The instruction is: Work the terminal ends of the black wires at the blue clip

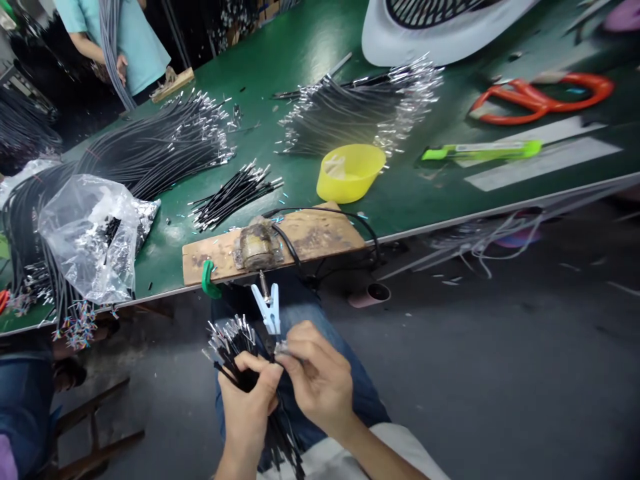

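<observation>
On the near side of the wooden board (320, 230), the left hand (250, 400) is closed around a bundle of thin black cables (233, 339), while the right hand (320, 380) pinches a small pale piece (281, 347) beside the blue clip (269, 308). The work appears midway: this bundle is in hand, not set down. Beyond the board, a small stack (235, 197) and a fanned pile (345, 117) lie on the surface (415, 200); whether they are finished or waiting, I cannot tell.
</observation>
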`<state>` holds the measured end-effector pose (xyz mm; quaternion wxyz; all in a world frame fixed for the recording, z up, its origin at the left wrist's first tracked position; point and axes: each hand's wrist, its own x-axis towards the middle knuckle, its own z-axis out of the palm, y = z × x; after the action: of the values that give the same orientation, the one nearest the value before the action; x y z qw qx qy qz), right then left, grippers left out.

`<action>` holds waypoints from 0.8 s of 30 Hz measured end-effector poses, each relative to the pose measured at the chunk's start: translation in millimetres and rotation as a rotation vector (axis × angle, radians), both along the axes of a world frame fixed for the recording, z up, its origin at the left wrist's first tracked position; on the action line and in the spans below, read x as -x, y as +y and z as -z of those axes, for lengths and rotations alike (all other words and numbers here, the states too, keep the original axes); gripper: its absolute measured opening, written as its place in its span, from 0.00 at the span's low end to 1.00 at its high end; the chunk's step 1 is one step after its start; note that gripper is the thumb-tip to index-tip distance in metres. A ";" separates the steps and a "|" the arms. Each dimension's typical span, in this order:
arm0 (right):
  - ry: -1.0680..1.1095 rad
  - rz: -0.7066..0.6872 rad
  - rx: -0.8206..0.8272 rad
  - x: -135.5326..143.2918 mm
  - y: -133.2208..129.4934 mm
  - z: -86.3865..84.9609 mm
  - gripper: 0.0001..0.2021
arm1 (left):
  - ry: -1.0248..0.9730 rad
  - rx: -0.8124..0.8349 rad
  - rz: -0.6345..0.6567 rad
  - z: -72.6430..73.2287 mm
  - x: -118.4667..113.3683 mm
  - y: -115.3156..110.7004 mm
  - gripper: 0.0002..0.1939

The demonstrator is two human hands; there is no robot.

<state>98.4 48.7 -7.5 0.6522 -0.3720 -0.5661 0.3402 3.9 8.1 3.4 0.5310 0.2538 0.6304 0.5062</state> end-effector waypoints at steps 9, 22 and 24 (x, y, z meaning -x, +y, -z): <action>0.234 -0.497 0.425 -11.6 6.8 13.4 0.09 | -0.059 -0.011 0.021 1.4 8.2 -1.9 0.21; 0.052 -0.229 0.181 -11.9 8.7 0.9 0.10 | -0.148 0.048 0.030 11.6 11.9 0.7 0.20; 0.060 -0.227 0.214 -14.3 8.7 3.5 0.07 | -0.154 0.060 0.051 12.3 14.2 2.3 0.21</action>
<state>112.7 57.4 -11.0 0.5826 -0.3627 -0.5453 0.4813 -10.3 10.4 -8.8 0.5980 0.2138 0.5960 0.4914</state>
